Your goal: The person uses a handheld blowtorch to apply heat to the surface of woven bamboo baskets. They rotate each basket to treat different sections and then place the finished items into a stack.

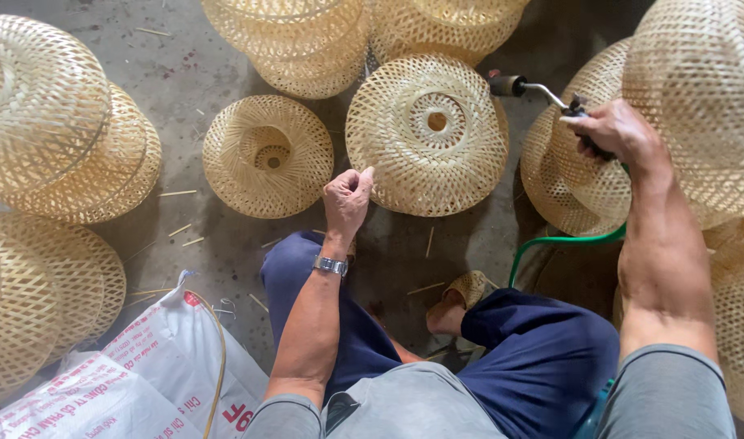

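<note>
Centre frame: left hand [347, 195] pinches the rim of a round pale woven bamboo shade [427, 134]; right hand [611, 130], upper right, grips a metal gas torch [518, 85].

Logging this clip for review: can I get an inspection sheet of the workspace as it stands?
Surface: grey concrete floor, strewn with bamboo slivers.
Job's things: woven bamboo shade lying flat in front of the knees; gas torch.
Clutter: stacked woven shades all round; printed white sack.
Grippers: left hand closed at the shade's rim, grip unclear; right hand shut on the torch.
Cables: green hose running from the torch.
Surroundings: nothing seen.
</note>
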